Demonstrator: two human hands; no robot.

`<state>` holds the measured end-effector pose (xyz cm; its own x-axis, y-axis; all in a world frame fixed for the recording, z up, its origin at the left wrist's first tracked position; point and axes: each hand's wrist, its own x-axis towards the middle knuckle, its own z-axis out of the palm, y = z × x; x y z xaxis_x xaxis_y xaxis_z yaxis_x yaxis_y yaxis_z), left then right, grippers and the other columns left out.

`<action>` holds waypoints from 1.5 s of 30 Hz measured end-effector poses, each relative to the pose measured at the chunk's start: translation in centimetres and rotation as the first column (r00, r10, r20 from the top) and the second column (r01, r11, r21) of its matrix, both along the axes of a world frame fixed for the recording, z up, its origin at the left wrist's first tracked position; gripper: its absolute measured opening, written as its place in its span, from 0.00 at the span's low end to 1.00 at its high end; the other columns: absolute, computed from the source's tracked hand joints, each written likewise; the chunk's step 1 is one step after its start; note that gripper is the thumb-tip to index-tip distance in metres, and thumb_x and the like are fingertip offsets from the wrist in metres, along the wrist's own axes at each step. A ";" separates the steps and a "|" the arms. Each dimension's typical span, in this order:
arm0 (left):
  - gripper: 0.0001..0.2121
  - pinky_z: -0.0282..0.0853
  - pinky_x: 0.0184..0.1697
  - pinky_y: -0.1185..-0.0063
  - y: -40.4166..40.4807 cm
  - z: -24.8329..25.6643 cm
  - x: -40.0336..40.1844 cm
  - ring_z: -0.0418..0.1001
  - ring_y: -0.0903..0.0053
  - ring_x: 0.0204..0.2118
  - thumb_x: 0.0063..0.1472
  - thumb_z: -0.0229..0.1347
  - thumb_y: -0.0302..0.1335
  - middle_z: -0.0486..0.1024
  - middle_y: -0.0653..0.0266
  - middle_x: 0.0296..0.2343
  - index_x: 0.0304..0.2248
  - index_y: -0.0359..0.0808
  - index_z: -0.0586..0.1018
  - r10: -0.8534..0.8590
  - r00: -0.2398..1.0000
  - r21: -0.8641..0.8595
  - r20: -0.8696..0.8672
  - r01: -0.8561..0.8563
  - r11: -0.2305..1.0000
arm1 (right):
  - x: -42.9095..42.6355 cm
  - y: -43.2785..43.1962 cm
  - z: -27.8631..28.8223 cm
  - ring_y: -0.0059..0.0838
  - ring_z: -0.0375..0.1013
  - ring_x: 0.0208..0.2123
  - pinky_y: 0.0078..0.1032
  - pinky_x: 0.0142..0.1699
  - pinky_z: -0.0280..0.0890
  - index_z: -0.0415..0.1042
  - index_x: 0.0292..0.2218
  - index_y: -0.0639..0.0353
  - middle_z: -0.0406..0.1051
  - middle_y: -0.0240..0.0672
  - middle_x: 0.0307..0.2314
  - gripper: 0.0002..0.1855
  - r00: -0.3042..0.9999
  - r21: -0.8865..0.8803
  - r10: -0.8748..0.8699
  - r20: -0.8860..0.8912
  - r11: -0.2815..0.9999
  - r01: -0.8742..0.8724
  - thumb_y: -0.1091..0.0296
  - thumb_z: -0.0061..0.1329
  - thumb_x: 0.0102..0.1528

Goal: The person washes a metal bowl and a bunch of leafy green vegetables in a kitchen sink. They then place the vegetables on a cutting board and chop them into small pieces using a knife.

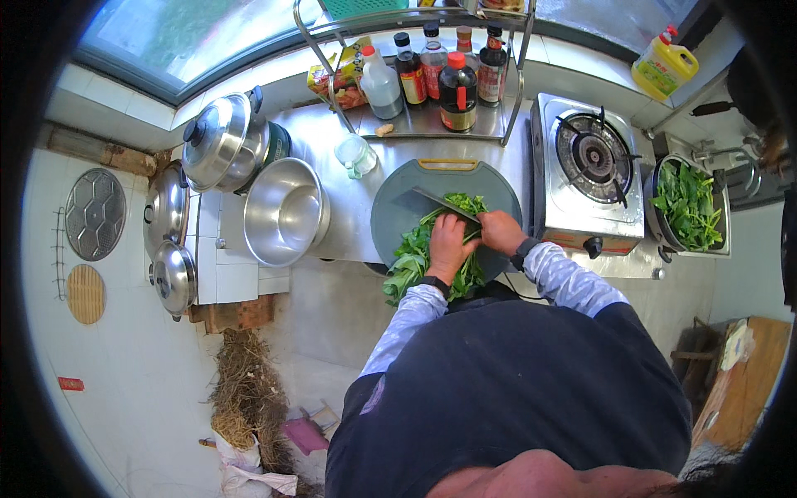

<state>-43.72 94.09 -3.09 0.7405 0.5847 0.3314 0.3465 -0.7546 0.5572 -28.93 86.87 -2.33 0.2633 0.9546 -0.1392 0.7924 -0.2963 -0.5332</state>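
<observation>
A round grey cutting board (392, 199) with a yellow handle lies on the steel counter before me. On it is a bunch of leafy greens (408, 255), whose leaves hang over the near edge. My left hand (449, 246) presses down on the stems with its fingers bent. My right hand (501, 232) grips the handle of a kitchen cleaver (443, 204), its blade slanting across the stems just beyond my left fingertips. Cut green pieces (464, 202) lie on the far side of the blade. My right fingers partly hide the cleaver's handle.
Left of the board stand a steel basin (283, 211), a lidded pot (218, 143) and a glass jar (356, 155). Behind it, a metal rack (436, 127) holds several sauce bottles. To the right are a gas stove (591, 168) and a pot of greens (688, 205).
</observation>
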 end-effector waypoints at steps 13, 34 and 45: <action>0.25 0.53 0.51 0.56 1.3 0.1 0.2 0.62 0.61 0.46 0.33 0.65 0.32 0.66 0.60 0.39 0.36 0.39 0.73 0.102 0.950 -0.017 -0.296 -0.112 0.994 | -0.4 -4.0 4.5 0.54 0.69 0.25 0.45 0.31 0.64 0.69 0.24 0.67 0.68 0.55 0.19 0.07 1.000 0.120 -0.024 0.011 0.993 0.022 0.73 0.41 0.45; 0.20 0.66 0.39 0.70 1.3 -1.3 -0.6 0.64 0.62 0.39 0.30 0.60 0.21 0.67 0.63 0.35 0.30 0.40 0.74 0.061 0.990 0.008 -0.127 -0.061 0.998 | -1.0 0.2 1.8 0.52 0.71 0.27 0.42 0.34 0.66 0.72 0.23 0.66 0.70 0.53 0.21 0.07 1.000 -0.155 -0.008 0.029 0.988 0.012 0.73 0.43 0.41; 0.22 0.64 0.43 0.69 1.3 -1.4 -0.7 0.63 0.59 0.41 0.31 0.58 0.19 0.67 0.60 0.36 0.34 0.39 0.74 0.046 0.999 0.080 -0.002 -0.046 0.996 | 0.0 -2.8 4.0 0.54 0.69 0.24 0.44 0.31 0.64 0.69 0.21 0.67 0.67 0.54 0.18 0.06 0.995 -0.011 0.080 0.051 0.997 -0.080 0.75 0.42 0.41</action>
<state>-44.43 95.39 -4.49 0.7149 0.5898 0.3755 0.3836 -0.7798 0.4946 -28.97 84.03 1.71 0.1931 0.9717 -0.1363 0.8401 -0.2355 -0.4886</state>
